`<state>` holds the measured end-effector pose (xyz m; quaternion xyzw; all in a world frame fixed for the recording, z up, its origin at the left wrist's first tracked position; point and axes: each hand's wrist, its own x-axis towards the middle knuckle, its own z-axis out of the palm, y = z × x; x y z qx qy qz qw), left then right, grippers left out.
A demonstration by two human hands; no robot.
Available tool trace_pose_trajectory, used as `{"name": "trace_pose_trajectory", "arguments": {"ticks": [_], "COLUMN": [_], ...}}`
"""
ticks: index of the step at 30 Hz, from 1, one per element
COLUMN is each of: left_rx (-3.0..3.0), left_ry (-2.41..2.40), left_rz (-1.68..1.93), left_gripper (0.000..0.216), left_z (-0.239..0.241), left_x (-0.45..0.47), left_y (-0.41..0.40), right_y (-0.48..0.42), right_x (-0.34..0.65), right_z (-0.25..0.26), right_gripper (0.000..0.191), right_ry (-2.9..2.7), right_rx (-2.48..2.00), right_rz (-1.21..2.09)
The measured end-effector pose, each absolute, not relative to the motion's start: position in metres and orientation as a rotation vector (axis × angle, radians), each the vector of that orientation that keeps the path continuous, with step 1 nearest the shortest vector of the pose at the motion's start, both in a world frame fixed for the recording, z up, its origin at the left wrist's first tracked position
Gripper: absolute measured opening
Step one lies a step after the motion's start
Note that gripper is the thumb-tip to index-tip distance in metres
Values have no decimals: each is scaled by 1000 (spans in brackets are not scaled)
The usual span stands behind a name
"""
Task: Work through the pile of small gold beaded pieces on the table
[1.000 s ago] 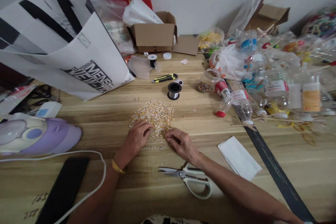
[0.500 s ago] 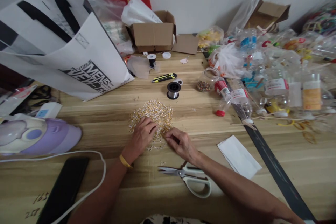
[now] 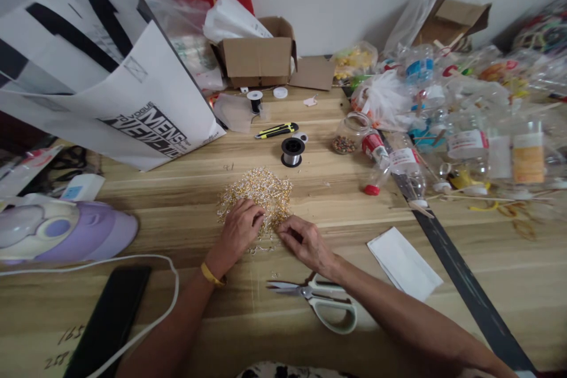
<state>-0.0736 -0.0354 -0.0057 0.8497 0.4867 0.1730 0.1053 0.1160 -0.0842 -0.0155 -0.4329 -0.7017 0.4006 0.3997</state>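
A heap of small gold and silver beaded pieces (image 3: 259,191) lies in the middle of the wooden table (image 3: 186,212). My left hand (image 3: 239,229) rests on the heap's near left edge, fingers curled into the pieces. My right hand (image 3: 303,240) sits at the heap's near right edge, fingers pinched together on pieces too small to name. A yellow band circles my left wrist. White-handled scissors (image 3: 321,301) lie just under my right forearm.
A spool of clear thread (image 3: 293,152) and a yellow-black utility knife (image 3: 277,130) lie beyond the heap. A big white shopping bag (image 3: 101,77), a cardboard box (image 3: 259,56), plastic bottles (image 3: 407,168) at right, a purple iron (image 3: 62,230), a black phone (image 3: 108,319), white paper (image 3: 403,263).
My left hand slid a little to the right and further onto the heap. My right hand stayed almost still at the heap's edge.
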Motion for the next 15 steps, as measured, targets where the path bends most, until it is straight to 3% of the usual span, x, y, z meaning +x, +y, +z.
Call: {"name": "trace_pose_trajectory", "arguments": {"ticks": [15], "left_rx": [2273], "left_ry": [1312], "left_rz": [921], "left_gripper": [6], "left_z": [-9], "left_x": [-76], "left_y": [-37], "right_y": [-84], "right_x": [116], "right_z": [-17], "right_gripper": [9], "right_ry": [-1769], "right_rx": [-1098], "right_rz": [1011]}}
